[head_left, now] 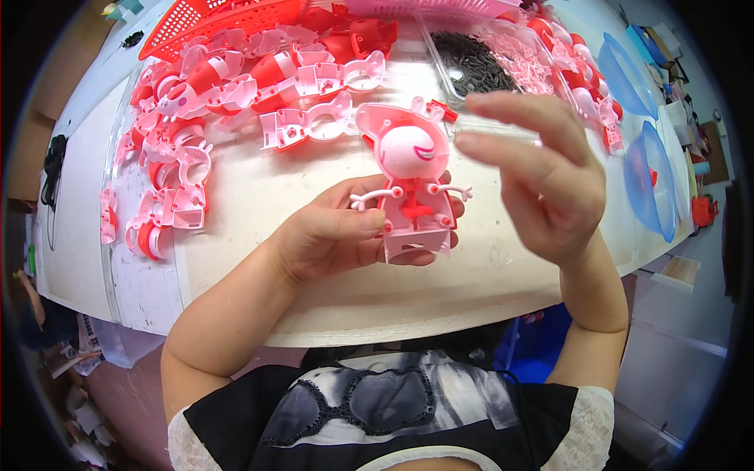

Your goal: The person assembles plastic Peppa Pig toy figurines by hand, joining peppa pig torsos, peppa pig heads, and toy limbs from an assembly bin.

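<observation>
- Left hand [334, 235] has a solid grip on the pink toy [412, 192], thumb on the near side, fingers wrapped behind
- toy's open side faces up, pale ball [404, 155] in the head, skinny arms poking out both sides
- Right hand [554, 184] is loose, fingers spread, just right of the toy
- shells [224, 90] piled beyond the left hand, black bits [471, 67] beyond the right

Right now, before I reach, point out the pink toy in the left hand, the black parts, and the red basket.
Pink toy [409, 202]: head view, middle of its open body.
Black parts [474, 67]: head view, middle of the pile.
Red basket [182, 30]: head view, its perforated side wall.
</observation>
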`<state>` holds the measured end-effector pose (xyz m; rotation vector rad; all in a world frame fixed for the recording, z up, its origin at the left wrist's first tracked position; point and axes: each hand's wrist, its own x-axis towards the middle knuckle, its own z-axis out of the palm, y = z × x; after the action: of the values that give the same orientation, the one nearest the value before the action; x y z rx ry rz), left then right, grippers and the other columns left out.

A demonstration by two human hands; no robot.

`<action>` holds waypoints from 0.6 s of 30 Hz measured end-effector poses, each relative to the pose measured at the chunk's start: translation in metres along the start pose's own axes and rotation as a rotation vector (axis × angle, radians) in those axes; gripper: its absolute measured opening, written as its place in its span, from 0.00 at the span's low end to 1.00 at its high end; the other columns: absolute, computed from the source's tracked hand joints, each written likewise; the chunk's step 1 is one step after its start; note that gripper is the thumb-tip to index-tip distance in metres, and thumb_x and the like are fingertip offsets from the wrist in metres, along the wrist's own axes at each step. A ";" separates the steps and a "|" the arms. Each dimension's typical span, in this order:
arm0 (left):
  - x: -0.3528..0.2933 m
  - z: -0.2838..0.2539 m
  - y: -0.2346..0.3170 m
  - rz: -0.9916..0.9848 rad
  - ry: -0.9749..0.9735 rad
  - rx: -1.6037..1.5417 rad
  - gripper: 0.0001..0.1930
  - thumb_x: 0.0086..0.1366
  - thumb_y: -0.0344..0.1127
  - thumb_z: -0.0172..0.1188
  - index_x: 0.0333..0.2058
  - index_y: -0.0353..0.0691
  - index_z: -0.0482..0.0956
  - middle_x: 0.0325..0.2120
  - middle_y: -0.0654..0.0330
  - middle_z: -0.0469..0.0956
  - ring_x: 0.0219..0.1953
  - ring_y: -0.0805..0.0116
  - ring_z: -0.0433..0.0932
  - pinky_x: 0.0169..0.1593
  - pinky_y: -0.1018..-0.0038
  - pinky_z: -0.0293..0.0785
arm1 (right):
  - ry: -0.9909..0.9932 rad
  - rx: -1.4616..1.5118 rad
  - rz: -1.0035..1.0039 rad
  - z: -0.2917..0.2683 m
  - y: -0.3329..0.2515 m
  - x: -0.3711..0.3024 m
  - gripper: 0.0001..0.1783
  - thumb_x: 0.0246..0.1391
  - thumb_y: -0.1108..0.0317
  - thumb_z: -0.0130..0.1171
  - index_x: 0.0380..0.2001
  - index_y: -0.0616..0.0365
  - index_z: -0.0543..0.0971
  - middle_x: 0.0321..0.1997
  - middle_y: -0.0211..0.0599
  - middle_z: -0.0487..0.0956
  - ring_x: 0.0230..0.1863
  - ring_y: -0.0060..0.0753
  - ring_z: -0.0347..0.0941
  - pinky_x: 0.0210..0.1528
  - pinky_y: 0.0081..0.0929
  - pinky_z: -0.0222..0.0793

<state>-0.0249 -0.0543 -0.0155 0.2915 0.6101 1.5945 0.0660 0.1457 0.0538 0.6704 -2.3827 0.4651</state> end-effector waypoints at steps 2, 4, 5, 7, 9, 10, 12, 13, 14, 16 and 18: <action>0.002 0.000 0.001 0.004 0.012 -0.035 0.43 0.42 0.34 0.66 0.58 0.35 0.55 0.51 0.45 0.65 0.50 0.43 0.69 0.48 0.57 0.73 | -0.004 0.108 0.111 -0.003 0.003 0.002 0.22 0.35 0.89 0.45 0.35 0.62 0.79 0.41 0.45 0.76 0.43 0.39 0.72 0.43 0.26 0.67; 0.002 -0.004 0.000 0.001 -0.018 -0.071 0.43 0.42 0.33 0.66 0.58 0.36 0.55 0.51 0.46 0.65 0.50 0.42 0.68 0.48 0.56 0.73 | -0.014 0.158 0.171 -0.003 0.007 0.001 0.21 0.37 0.89 0.45 0.35 0.62 0.79 0.40 0.44 0.76 0.43 0.37 0.73 0.43 0.24 0.68; 0.002 -0.006 -0.001 0.007 -0.046 -0.108 0.42 0.42 0.31 0.66 0.58 0.36 0.55 0.51 0.46 0.64 0.51 0.41 0.68 0.48 0.55 0.73 | -0.031 0.246 0.227 0.000 0.009 0.000 0.21 0.38 0.89 0.44 0.34 0.62 0.79 0.40 0.43 0.76 0.42 0.35 0.73 0.42 0.23 0.68; 0.000 -0.007 -0.001 -0.014 -0.047 -0.129 0.42 0.42 0.28 0.65 0.58 0.37 0.55 0.52 0.46 0.63 0.52 0.39 0.66 0.50 0.53 0.71 | -0.046 0.337 0.286 0.002 0.014 -0.001 0.20 0.39 0.89 0.44 0.34 0.62 0.79 0.39 0.42 0.77 0.41 0.33 0.74 0.42 0.22 0.68; 0.000 -0.012 -0.004 -0.017 -0.095 -0.121 0.42 0.43 0.27 0.64 0.58 0.38 0.54 0.53 0.45 0.61 0.53 0.38 0.65 0.52 0.52 0.69 | -0.048 0.347 0.247 0.003 0.018 0.000 0.17 0.40 0.87 0.46 0.32 0.63 0.79 0.36 0.42 0.77 0.38 0.30 0.74 0.39 0.21 0.68; 0.001 -0.012 -0.003 -0.026 -0.101 -0.107 0.42 0.42 0.26 0.64 0.59 0.38 0.54 0.54 0.45 0.60 0.54 0.38 0.63 0.53 0.51 0.67 | -0.046 0.350 0.250 0.002 0.018 0.001 0.17 0.40 0.87 0.46 0.32 0.63 0.79 0.36 0.42 0.77 0.38 0.30 0.74 0.39 0.21 0.68; 0.002 -0.011 -0.003 -0.013 -0.085 -0.109 0.43 0.42 0.26 0.64 0.59 0.37 0.54 0.54 0.45 0.61 0.54 0.38 0.64 0.53 0.51 0.67 | -0.104 0.510 0.370 -0.003 0.014 0.003 0.13 0.41 0.83 0.50 0.32 0.64 0.79 0.33 0.40 0.78 0.35 0.28 0.73 0.37 0.20 0.67; 0.002 -0.012 -0.002 0.008 -0.063 -0.108 0.44 0.42 0.26 0.64 0.59 0.37 0.53 0.54 0.44 0.61 0.53 0.38 0.64 0.53 0.51 0.67 | -0.102 0.520 0.368 -0.002 0.011 0.004 0.13 0.41 0.83 0.50 0.32 0.64 0.79 0.33 0.40 0.78 0.35 0.28 0.73 0.37 0.20 0.67; 0.001 -0.013 -0.001 0.009 -0.054 -0.108 0.44 0.42 0.26 0.64 0.59 0.37 0.53 0.54 0.44 0.61 0.53 0.38 0.64 0.53 0.51 0.67 | -0.128 0.627 0.478 -0.001 0.006 0.003 0.12 0.40 0.81 0.53 0.32 0.64 0.78 0.32 0.39 0.78 0.33 0.26 0.73 0.36 0.20 0.67; 0.000 -0.013 0.001 0.026 -0.001 -0.079 0.45 0.41 0.27 0.65 0.59 0.35 0.53 0.53 0.42 0.62 0.53 0.37 0.65 0.53 0.50 0.67 | -0.141 0.715 0.610 0.003 -0.002 -0.002 0.12 0.39 0.77 0.59 0.32 0.65 0.78 0.29 0.36 0.78 0.30 0.23 0.72 0.34 0.19 0.67; 0.001 -0.014 0.000 0.034 -0.004 -0.077 0.45 0.40 0.27 0.66 0.59 0.33 0.52 0.53 0.41 0.62 0.52 0.37 0.65 0.52 0.50 0.67 | -0.152 0.752 0.635 0.005 -0.002 -0.006 0.13 0.38 0.76 0.61 0.32 0.65 0.78 0.28 0.36 0.78 0.29 0.23 0.72 0.33 0.18 0.67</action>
<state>-0.0327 -0.0560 -0.0272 0.2487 0.5423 1.6457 0.0691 0.1435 0.0462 0.2173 -2.5057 1.6784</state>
